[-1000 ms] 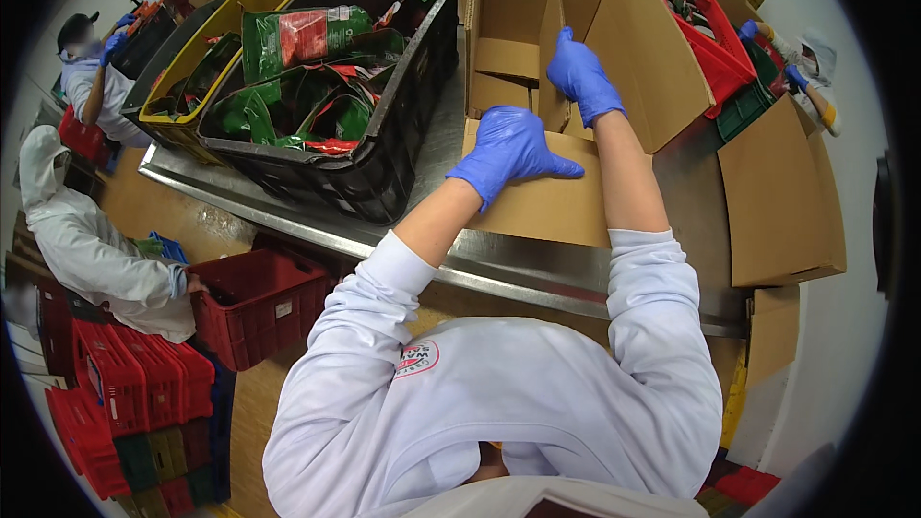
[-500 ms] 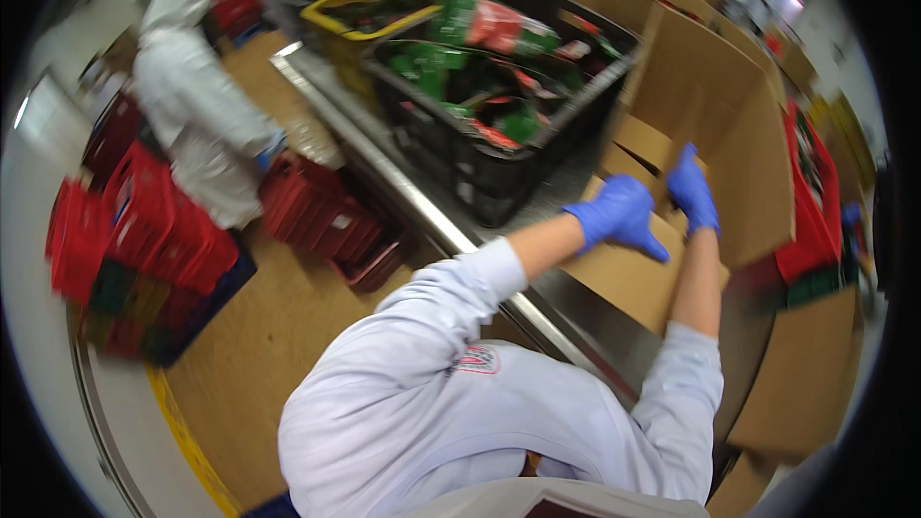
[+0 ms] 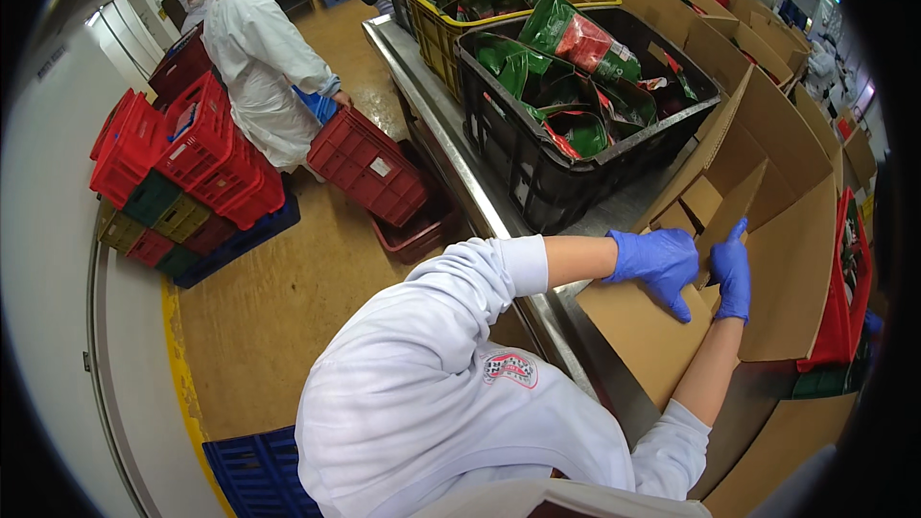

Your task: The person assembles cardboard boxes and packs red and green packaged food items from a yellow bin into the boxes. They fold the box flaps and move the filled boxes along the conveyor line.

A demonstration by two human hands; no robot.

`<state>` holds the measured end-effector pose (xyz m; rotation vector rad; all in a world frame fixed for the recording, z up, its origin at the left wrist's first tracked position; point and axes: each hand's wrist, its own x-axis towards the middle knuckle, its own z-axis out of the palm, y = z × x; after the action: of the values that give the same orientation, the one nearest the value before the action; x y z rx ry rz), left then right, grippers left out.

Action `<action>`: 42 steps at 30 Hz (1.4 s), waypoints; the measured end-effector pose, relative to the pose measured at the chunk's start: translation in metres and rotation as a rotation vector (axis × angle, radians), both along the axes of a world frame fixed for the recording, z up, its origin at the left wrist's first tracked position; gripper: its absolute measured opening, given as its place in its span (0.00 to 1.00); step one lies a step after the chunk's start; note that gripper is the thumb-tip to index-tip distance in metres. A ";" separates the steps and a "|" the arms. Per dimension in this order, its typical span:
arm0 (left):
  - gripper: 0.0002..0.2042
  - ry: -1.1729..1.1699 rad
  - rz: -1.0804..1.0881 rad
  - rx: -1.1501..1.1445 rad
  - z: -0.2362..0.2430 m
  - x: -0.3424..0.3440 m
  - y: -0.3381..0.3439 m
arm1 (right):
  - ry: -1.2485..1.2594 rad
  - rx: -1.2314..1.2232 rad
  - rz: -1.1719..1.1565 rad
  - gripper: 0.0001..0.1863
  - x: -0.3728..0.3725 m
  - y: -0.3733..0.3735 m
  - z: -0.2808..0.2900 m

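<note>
A brown cardboard box (image 3: 787, 269) stands unfolded before me on the metal table, with an upright cardboard panel (image 3: 737, 206) inside it. My left hand (image 3: 660, 267), in a blue glove, rests over the box's near flap (image 3: 643, 331). Its thumb stands apart and part of its fingers is hidden behind the hand. In a matching glove, my right hand (image 3: 731, 273) is against the lower end of the inner panel, its index finger stretched upward. The two hands are close together but apart.
A black crate (image 3: 537, 173) of green and red pouches (image 3: 580, 38) stands left of the box, with a yellow crate (image 3: 446, 48) behind. Red crates (image 3: 221, 149) are stacked at far left. A person in white coveralls (image 3: 264, 58) handles a dark red crate (image 3: 369, 165).
The view has shifted, so the scene sits lower and further right. My hands stay at the box in nearly the same pose. The person in coveralls has a hand on the dark red crate.
</note>
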<state>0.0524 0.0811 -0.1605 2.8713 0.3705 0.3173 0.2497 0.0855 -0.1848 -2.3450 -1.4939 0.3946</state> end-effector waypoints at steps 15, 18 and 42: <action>0.29 0.159 -0.194 -0.047 0.005 -0.022 0.047 | 0.109 -0.111 -0.172 0.40 -0.051 0.008 0.031; 0.25 0.124 -0.273 -0.026 0.004 -0.043 0.058 | -0.062 -0.143 -0.163 0.40 -0.056 0.015 0.027; 0.42 0.533 0.406 0.229 0.042 -0.081 0.433 | -0.060 -0.170 -0.192 0.42 -0.059 0.007 0.035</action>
<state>-0.0282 0.5137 -0.1188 3.0477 1.0787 -0.3824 0.1905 0.0922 -0.1503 -2.6271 -1.2905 0.4189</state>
